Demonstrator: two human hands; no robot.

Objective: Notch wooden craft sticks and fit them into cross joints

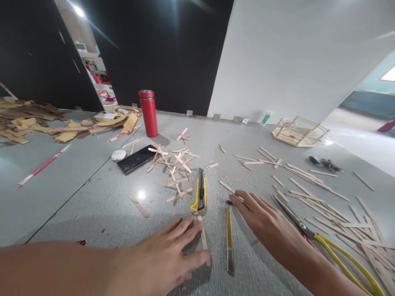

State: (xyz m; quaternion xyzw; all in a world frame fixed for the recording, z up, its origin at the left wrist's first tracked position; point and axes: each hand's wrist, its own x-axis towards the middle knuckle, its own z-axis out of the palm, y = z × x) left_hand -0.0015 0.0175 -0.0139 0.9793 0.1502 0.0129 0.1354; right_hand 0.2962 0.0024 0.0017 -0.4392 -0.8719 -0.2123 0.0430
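Note:
My left hand (173, 250) rests low over the table, fingers apart, its index finger and thumb touching a craft stick (203, 232). My right hand (257, 209) is closed, its fingertips low at the table by another craft stick (226, 187). A small dark end (229, 202) shows beside those fingertips; the rest of it is hidden. Just beyond my left hand lies a yellow and black utility knife (201, 191). Between my hands is a narrow gold strip with a dark lower end (229, 236). Yellow-handled scissors (311, 232) lie beside my right forearm.
Crossed craft sticks (175, 164) lie ahead, near a phone (137, 159), a white earbud case (119, 155) and a red flask (148, 113). Loose sticks (333, 213) spread right, below a stick frame (299, 131). Cardboard scraps (46, 121) lie left. Panels stand behind.

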